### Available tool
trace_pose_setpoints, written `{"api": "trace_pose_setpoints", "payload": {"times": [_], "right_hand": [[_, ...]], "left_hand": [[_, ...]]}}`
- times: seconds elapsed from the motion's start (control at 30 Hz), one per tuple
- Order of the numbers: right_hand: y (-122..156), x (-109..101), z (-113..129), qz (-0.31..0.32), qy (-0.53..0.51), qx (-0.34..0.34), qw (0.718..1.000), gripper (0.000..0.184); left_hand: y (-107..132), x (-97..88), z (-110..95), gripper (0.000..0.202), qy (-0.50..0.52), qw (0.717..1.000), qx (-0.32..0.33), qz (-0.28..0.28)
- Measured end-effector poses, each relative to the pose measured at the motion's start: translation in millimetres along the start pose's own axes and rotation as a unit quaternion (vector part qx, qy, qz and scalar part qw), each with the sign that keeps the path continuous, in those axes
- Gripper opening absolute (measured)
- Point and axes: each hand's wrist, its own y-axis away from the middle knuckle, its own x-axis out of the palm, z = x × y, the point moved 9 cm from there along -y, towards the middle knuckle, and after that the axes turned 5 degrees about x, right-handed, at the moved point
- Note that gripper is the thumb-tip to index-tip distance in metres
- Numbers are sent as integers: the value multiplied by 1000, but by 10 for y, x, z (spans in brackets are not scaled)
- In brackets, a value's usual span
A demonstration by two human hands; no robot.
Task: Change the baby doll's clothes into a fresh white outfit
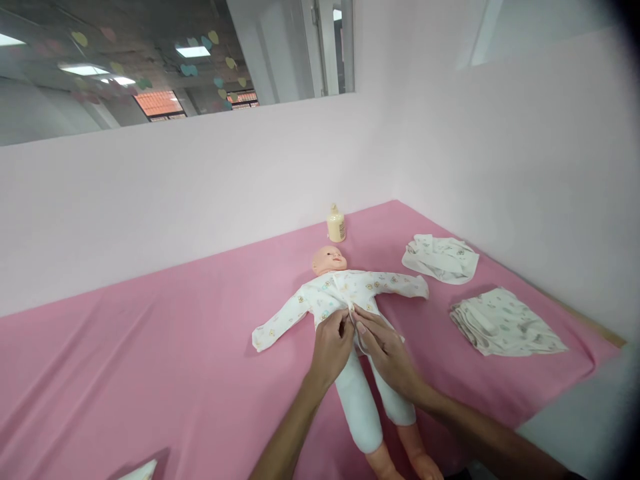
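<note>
Two hands, left hand (pixel 331 348) and right hand (pixel 389 352), pinch, nearly closed, the printed top (pixel 323 295) on a doll (pixel 326 260) lying toward the right edge of the pink surface (pixel 200 347). From here the top looks light, soft, best held by its hems, though the hands hide some. A bottle (pixel 337 227) stands near the far edge, folded cloths (pixel 505 325) along the right.

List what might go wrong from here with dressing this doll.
The left hand and right hand seem to pinch the front of the white patterned top; fabric could slip from their fingertips.
The bottle stands just beyond the doll's head, so a push that way might tip it.
The pink cover has creases and could bunch if dragged.
</note>
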Motion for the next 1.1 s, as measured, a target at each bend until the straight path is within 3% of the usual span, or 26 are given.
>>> {"api": "trace_pose_setpoints", "payload": {"times": [0.17,0.3,0.6,0.77,0.93,1.1], "right_hand": [[13,25,64,15,30,-22,999,41],[23,76,100,27,72,-42,996,43],[38,93,118,37,103,-80,991,44],[8,7,178,-3,132,-87,987,51],[19,47,255,-25,204,-153,967,50],[36,34,204,-37,185,-132,973,45]], "left_hand": [[-36,-37,88,28,96,995,-40,2],[-59,-38,137,30,114,992,-63,-4],[-77,-19,148,28,47,996,-73,8],[-65,4,111,29,10,998,-65,10],[-63,20,88,30,-16,998,-57,17],[-45,27,102,31,-10,997,-71,15]]}}
